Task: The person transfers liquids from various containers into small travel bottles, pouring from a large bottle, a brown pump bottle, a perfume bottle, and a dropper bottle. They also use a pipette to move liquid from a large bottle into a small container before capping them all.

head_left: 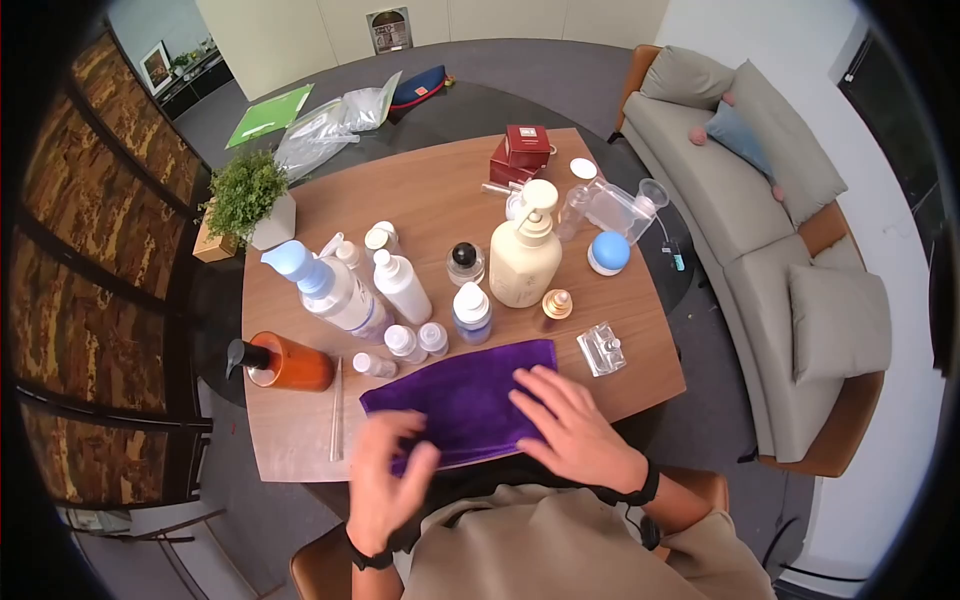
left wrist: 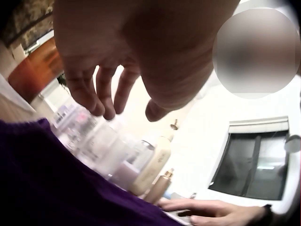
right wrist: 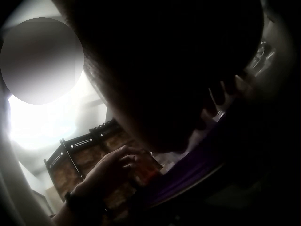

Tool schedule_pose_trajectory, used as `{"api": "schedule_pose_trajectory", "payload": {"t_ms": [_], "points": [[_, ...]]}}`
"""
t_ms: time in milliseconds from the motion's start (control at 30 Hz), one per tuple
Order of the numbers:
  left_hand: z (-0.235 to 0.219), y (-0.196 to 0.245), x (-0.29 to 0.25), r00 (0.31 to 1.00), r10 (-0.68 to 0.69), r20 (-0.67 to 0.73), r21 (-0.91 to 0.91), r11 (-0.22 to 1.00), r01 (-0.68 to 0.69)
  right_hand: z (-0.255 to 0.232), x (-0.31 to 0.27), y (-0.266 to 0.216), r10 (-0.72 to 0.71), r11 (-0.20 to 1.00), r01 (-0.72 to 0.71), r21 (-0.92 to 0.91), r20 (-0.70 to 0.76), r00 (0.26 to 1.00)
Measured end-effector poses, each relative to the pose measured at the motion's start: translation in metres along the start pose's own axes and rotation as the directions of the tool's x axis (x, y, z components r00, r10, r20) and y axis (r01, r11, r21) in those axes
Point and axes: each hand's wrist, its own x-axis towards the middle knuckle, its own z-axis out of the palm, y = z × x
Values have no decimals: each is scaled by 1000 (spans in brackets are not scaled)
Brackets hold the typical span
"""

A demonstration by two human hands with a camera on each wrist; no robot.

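Note:
A purple cloth (head_left: 470,405) lies spread at the front edge of the wooden table. Over its left end hovers my left hand (head_left: 388,470), slightly blurred, thumb apart from the fingers. The left wrist view shows the fingers (left wrist: 107,96) of that hand bent loosely downward with nothing in them, above the purple cloth (left wrist: 61,174). My right hand (head_left: 575,428) rests on the cloth's right side, fingers spread and fairly straight. Just beyond the cloth stand a small white-capped bottle (head_left: 472,312) and several little jars (head_left: 404,343). The right wrist view is very dark.
An orange pump bottle (head_left: 290,362) and a thin clear stick (head_left: 337,410) lie at left. Behind the cloth stand a large cream pump bottle (head_left: 524,258) and a blue-topped bottle (head_left: 340,300). A clear packet (head_left: 601,349) lies at right, below a blue-lidded jar (head_left: 608,254).

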Motion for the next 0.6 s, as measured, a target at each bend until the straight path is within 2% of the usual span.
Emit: {"api": "schedule_pose_trajectory", "payload": {"t_ms": [33,67,133,167,200,233,267,300,400,433,467,533,600], "points": [[5,-1,3,964,142,226,-99,988,-122,1,6,-6,-52,996,53,75,-21,998],[11,-4,7,858,292,422,-220,951,-216,3,10,-12,-119,977,122,174,-32,992],[39,1,11,755,490,436,-293,870,-396,14,18,-21,-236,919,214,332,28,971],[48,-1,7,752,497,433,-232,868,-440,19,22,-26,-334,897,335,289,-54,941],[48,-6,7,745,505,435,-232,863,-450,26,20,-24,-332,899,336,280,-62,941],[45,-11,8,723,393,569,-279,919,-280,29,20,-24,-347,894,347,285,-50,936],[44,-13,9,665,283,691,-294,951,-99,30,22,-23,-366,887,360,289,-36,930],[48,-11,5,746,321,583,-294,940,-174,28,22,-25,-392,887,413,207,-137,910],[47,-16,-1,762,326,560,-266,941,-207,29,17,-24,-385,896,387,217,-51,921],[48,-19,-3,766,370,526,-269,927,-263,26,16,-25,-393,899,395,189,-48,918],[49,-20,-6,771,370,518,-265,927,-266,24,14,-25,-403,895,405,187,-47,914],[50,-24,-14,785,367,498,-343,915,-211,22,8,-23,-372,920,354,169,88,924],[44,-29,-17,775,346,528,-291,932,-218,22,3,-13,-375,920,356,164,102,922]]}}
